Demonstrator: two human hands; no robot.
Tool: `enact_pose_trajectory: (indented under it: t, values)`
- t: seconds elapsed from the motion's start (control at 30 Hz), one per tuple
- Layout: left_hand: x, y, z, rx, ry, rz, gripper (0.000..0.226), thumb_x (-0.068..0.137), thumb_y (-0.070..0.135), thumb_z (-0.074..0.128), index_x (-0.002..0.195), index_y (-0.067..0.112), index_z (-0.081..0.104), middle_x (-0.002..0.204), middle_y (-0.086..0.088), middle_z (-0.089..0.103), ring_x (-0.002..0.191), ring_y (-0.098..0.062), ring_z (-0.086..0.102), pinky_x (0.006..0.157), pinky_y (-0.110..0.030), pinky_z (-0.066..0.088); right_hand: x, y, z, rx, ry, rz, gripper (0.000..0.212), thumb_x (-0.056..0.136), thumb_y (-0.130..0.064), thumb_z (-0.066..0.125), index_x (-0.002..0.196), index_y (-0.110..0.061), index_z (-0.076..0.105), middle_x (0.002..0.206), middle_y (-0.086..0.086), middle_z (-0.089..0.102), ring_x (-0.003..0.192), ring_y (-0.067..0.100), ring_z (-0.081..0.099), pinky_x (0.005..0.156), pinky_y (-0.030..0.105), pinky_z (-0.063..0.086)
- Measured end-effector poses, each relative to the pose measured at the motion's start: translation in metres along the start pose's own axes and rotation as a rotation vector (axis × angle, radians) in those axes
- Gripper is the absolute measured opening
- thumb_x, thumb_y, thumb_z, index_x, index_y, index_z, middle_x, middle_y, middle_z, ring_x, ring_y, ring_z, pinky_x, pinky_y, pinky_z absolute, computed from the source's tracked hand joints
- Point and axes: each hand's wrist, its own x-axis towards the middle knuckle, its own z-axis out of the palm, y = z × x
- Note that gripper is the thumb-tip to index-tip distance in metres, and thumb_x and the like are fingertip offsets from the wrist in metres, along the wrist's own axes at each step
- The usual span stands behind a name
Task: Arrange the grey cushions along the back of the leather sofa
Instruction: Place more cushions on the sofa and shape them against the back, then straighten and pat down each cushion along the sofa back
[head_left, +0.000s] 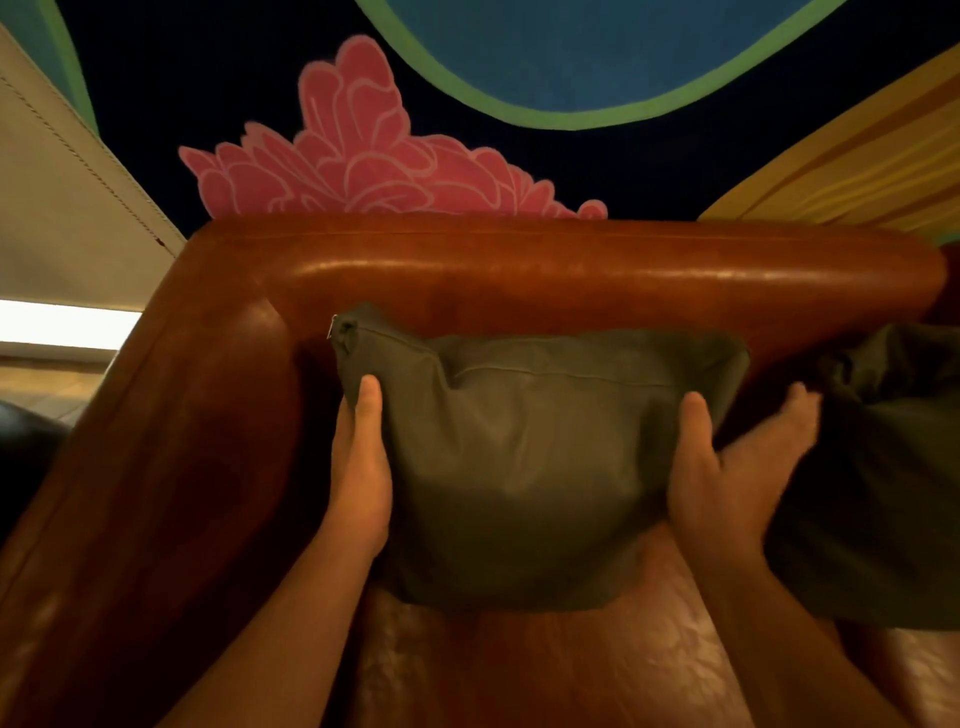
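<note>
My left hand (361, 467) and right hand (727, 467) clasp the two sides of the grey cushion (540, 457), thumbs laid on its front and fingers wrapped behind out of sight; its lower edge sits on the seat (545, 670) of the leather sofa. To seat it well, I judge I should press evenly with both palms so its top edge lies flat against the backrest (571, 270), square to the corner by the armrest (171, 415). A second grey cushion (883, 467) slumps just beside my right hand, so I should leave room for it.
</note>
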Motion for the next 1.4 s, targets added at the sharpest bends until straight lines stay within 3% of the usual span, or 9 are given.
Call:
enact_pose_trajectory:
  t: [0.13,0.27,0.4,0.77,0.9,1.0,1.13,1.23,1.4]
  values:
    - [0.001,-0.004,0.005,-0.005,0.025,0.002,0.118,0.047,0.106,0.055,0.148,0.045,0.052,0.127,0.023,0.065,0.113,-0.003,0.064,0.091,-0.033,0.052,0.01,0.018,0.015,0.443,-0.231,0.495,0.053,0.102,-0.056,0.056,0.144,-0.025,0.059,0.131,-0.001,0.069,0.115,0.02,0.069,0.09,0.036,0.057]
    - [0.004,-0.005,0.008,0.009,0.03,-0.049,0.126,0.043,0.108,0.052,0.147,0.037,0.057,0.136,0.009,0.068,0.121,-0.016,0.066,0.105,-0.044,0.051,0.014,0.02,0.02,0.544,-0.243,0.503,0.04,0.101,-0.058,0.057,0.131,-0.032,0.063,0.108,-0.011,0.073,0.076,-0.002,0.075,0.056,0.018,0.058]
    - [0.002,-0.01,-0.001,-0.204,-0.004,-0.097,0.104,0.058,0.101,0.055,0.142,0.04,0.062,0.138,0.007,0.07,0.128,-0.019,0.065,0.106,-0.044,0.049,0.008,0.019,0.014,0.749,-0.351,0.613,0.067,0.091,-0.077,0.055,0.138,-0.031,0.066,0.132,-0.002,0.074,0.12,0.021,0.071,0.104,0.048,0.054]
    - [-0.01,-0.047,0.019,-0.329,0.023,-0.137,0.064,0.091,0.08,0.044,0.132,0.038,0.071,0.129,0.007,0.075,0.114,-0.017,0.073,0.091,-0.037,0.054,-0.015,0.044,0.046,0.729,-0.276,0.661,0.054,0.085,-0.082,0.051,0.116,-0.044,0.075,0.11,-0.017,0.08,0.115,0.016,0.07,0.094,0.038,0.054]
    - [-0.01,-0.038,0.012,-0.249,-0.009,-0.153,0.065,0.097,0.077,0.034,0.141,0.037,0.063,0.134,0.009,0.072,0.123,-0.019,0.065,0.101,-0.036,0.049,-0.006,0.047,0.027,0.617,-0.438,0.667,0.067,0.088,-0.081,0.05,0.133,-0.035,0.071,0.13,-0.004,0.075,0.125,0.02,0.067,0.111,0.047,0.05]
    - [-0.012,-0.024,-0.001,-0.085,0.119,-0.081,0.061,0.107,0.063,0.027,0.148,0.029,0.056,0.145,-0.002,0.063,0.13,-0.024,0.058,0.108,-0.038,0.045,0.009,0.043,-0.011,0.258,-0.539,0.441,0.061,0.104,-0.062,0.046,0.153,-0.027,0.053,0.16,0.001,0.052,0.15,0.023,0.045,0.126,0.046,0.032]
    - [-0.047,0.001,0.008,0.536,0.313,0.538,0.061,0.106,0.041,0.036,0.153,0.002,0.044,0.163,-0.024,0.037,0.151,-0.037,0.033,0.126,-0.04,0.022,0.027,0.036,-0.078,-0.308,-0.536,-0.112,0.063,0.104,-0.037,0.06,0.161,-0.019,0.04,0.17,0.004,0.034,0.158,0.02,0.028,0.129,0.038,0.025]
    - [-0.086,0.012,0.052,0.858,0.124,0.978,0.061,0.098,0.037,0.05,0.15,0.005,0.048,0.166,-0.024,0.032,0.156,-0.04,0.024,0.127,-0.049,0.012,0.047,0.032,-0.126,-0.524,-0.565,-0.396,0.059,0.101,-0.028,0.062,0.157,-0.016,0.046,0.168,0.009,0.037,0.157,0.027,0.031,0.129,0.039,0.024]
    - [-0.149,0.01,0.168,1.045,-0.346,1.26,0.051,0.096,0.034,0.053,0.142,0.013,0.062,0.165,-0.014,0.039,0.157,-0.037,0.027,0.125,-0.061,0.022,0.096,0.038,-0.196,-0.683,-0.496,-0.653,0.051,0.093,-0.017,0.066,0.143,-0.008,0.06,0.159,0.017,0.049,0.153,0.036,0.038,0.127,0.053,0.027]
